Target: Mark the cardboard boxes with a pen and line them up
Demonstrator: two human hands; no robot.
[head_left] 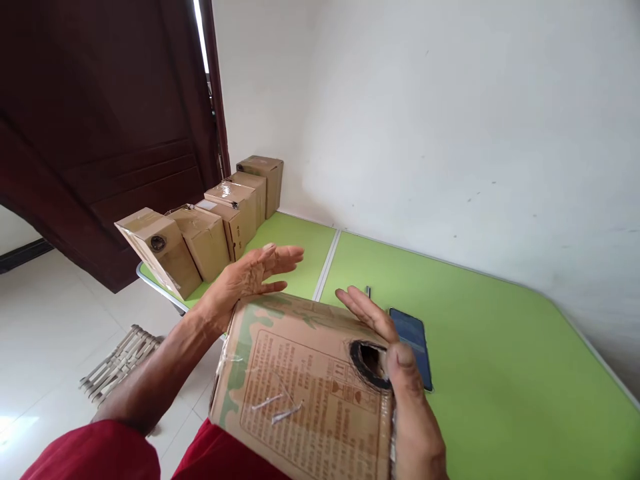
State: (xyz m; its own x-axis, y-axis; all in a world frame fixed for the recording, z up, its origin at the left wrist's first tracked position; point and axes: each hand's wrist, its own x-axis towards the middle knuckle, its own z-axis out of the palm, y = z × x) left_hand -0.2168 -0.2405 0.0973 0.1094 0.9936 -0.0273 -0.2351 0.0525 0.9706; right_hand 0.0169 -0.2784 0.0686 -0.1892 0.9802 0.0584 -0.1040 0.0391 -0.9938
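Observation:
A printed cardboard box [300, 390] with a round hole in its top lies tilted at the near edge of the green table [475, 347]. My right hand [400, 387] holds the box's right side, thumb by the hole and fingers stretched past the far edge. My left hand [250, 277] hovers open, fingers together and flat, just above the box's far left corner. I cannot tell whether it touches the box.
Several taped cardboard boxes [200, 230] stand in a row along the table's left edge toward the wall. A dark phone [415, 343] and a small pen-like thing [368, 291] lie right of my right hand. A brown door [100, 120] and a slatted mat [120, 363] are at the left.

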